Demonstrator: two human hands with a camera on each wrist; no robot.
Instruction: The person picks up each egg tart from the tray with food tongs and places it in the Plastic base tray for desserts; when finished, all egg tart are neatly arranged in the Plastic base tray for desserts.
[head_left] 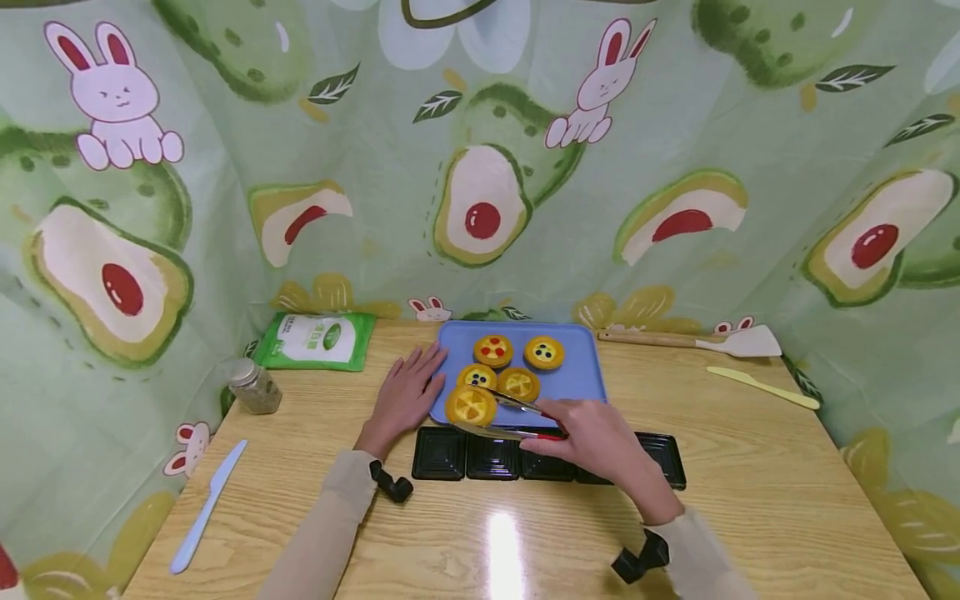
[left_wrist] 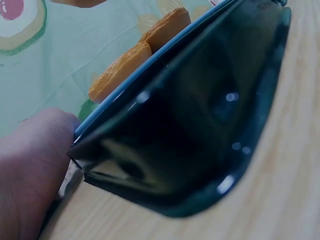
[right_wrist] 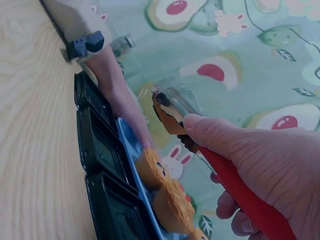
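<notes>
My right hand [head_left: 592, 433] grips red-handled metal tongs [right_wrist: 240, 185]. Between the tong tips is a tart with yellow fruit pieces [head_left: 471, 406], lifted over the near left corner of the blue tray [head_left: 577, 387]. Still on the tray are a tart with red pieces [head_left: 493, 351], two tarts with dark berries [head_left: 543, 353] and another yellow-topped tart [head_left: 518, 385]. My left hand [head_left: 408, 392] lies with extended fingers along the tray's left edge. Black square containers [head_left: 439, 454] stand in a row in front of the tray, partly hidden by my right hand.
At the back left lie a green-and-white packet [head_left: 318, 340] and a lidded glass jar [head_left: 253, 386]. A pale blue knife [head_left: 208, 507] is at far left. On the right are a wooden-handled spatula [head_left: 690, 340] and a yellow knife [head_left: 763, 387]. A patterned curtain [head_left: 375, 208] surrounds the table.
</notes>
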